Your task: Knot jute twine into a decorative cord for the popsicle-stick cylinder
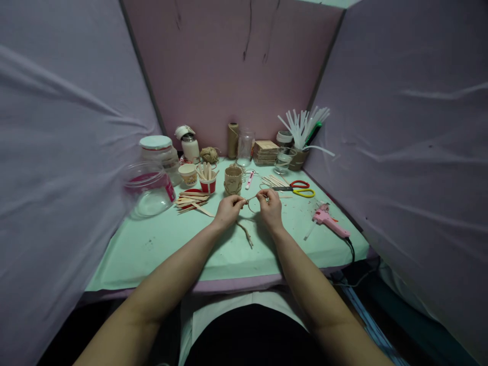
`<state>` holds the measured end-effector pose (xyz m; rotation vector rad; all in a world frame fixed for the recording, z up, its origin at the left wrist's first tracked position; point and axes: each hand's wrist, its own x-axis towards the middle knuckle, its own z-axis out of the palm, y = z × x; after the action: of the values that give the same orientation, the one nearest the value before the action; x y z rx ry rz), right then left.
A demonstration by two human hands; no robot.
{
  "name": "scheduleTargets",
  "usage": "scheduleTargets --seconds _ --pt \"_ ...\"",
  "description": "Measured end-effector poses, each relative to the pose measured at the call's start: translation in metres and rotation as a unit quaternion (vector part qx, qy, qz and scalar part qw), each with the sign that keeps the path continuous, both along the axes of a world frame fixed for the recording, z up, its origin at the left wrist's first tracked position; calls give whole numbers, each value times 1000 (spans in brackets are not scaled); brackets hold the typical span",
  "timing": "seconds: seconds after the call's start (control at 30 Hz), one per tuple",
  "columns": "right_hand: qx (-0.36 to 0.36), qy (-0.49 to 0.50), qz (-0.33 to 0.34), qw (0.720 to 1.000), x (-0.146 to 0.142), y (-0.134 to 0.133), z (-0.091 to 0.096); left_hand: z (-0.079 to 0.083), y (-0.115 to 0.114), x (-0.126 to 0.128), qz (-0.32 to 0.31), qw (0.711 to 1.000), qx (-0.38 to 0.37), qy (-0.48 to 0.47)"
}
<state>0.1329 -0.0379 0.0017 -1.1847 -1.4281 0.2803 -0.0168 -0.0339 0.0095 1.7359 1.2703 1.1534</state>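
Note:
My left hand (pixel 229 209) and my right hand (pixel 270 207) are close together above the front middle of the table. Their fingertips pinch a thin piece of twine (pixel 250 207), which bends in a small loop between them. A brown forked twig (pixel 246 234) shows just below my left hand; whether it touches that hand or only lies on the cloth, I cannot tell. Right behind my hands stands a small twine-wrapped cup (pixel 233 181). Red and yellow handled scissors (pixel 299 189) lie beyond my right hand, beside thin sticks (pixel 275 181).
At left are popsicle sticks (pixel 192 199), a red cup of sticks (pixel 208 184) and a large clear jar (pixel 150 195). A pink glue gun (pixel 331 223) with a cord lies at right. Glue sticks (pixel 301 129), cardboard squares (pixel 266 152) and a twine ball (pixel 209 154) line the back.

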Motion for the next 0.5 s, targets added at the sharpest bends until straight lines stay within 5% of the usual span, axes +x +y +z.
scheduleTargets --seconds 0.5 --pt "-92 94 151 980 -4 2 -3 -1 2 1 -47 959 -146 -239"
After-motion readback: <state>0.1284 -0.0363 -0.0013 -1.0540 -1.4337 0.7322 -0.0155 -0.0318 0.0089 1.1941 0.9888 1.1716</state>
